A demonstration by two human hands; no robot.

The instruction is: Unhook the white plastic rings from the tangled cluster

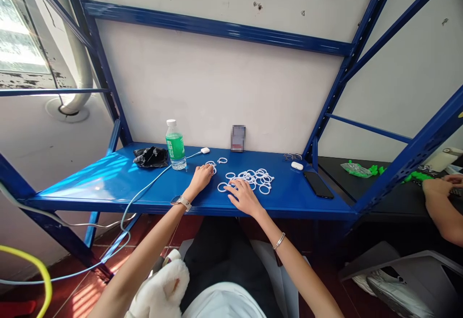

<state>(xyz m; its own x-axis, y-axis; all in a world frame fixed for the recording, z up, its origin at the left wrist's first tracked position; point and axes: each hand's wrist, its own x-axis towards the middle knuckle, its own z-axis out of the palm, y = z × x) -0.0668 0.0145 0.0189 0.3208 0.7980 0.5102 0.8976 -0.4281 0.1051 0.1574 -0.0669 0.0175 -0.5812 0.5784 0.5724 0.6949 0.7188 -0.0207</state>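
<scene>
A loose pile of white plastic rings [255, 177] lies on the blue shelf table [108, 183] in front of me. My right hand [243, 196] rests at the pile's near left side, its fingers spread and touching or just above a white ring [222, 187]. To the left, my left hand [201, 179] has its fingers curled down at a small group of white rings [211, 164], closed on one of them; the fingertips are partly hidden. One more white ring [222, 160] lies alone behind, between the group and the pile.
A water bottle [175, 146], black plastic bag [151, 157] and blue cable [144, 185] are at left. A propped phone-like object [238, 138] stands behind; glasses [292, 157], a white case [297, 166] and black phone [318, 185] are right. Another person's hand [436, 190] works beyond the post.
</scene>
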